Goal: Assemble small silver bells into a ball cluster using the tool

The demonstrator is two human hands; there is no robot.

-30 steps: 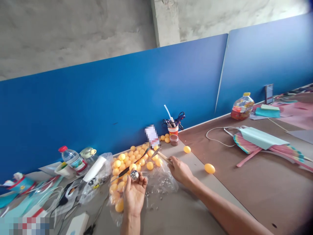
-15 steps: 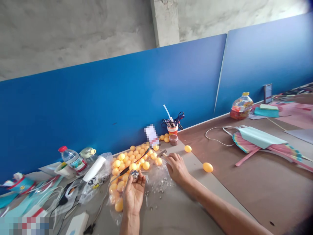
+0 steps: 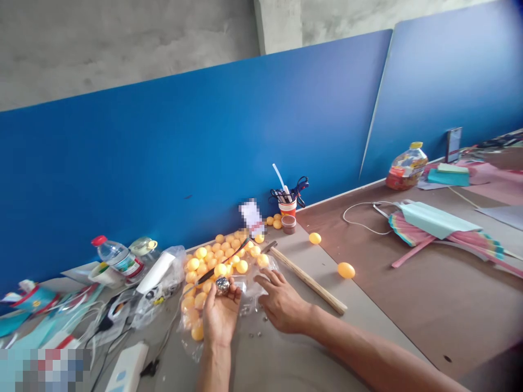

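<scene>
A mottled grey concrete wall (image 3: 122, 43) fills the top of my feed, a paler pillar (image 3: 280, 27) against it; in front I see a blue two-panel partition (image 3: 183, 147), brighter toward the right, and along its foot a desk (image 3: 278, 365), greyish on the left, browner past a straight seam (image 3: 392, 323)

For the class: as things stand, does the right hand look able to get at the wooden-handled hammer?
Probably yes: the hammer lies on the table just beyond the right hand, whose fingers look spread, and nothing is seen lying across its handle.
</scene>
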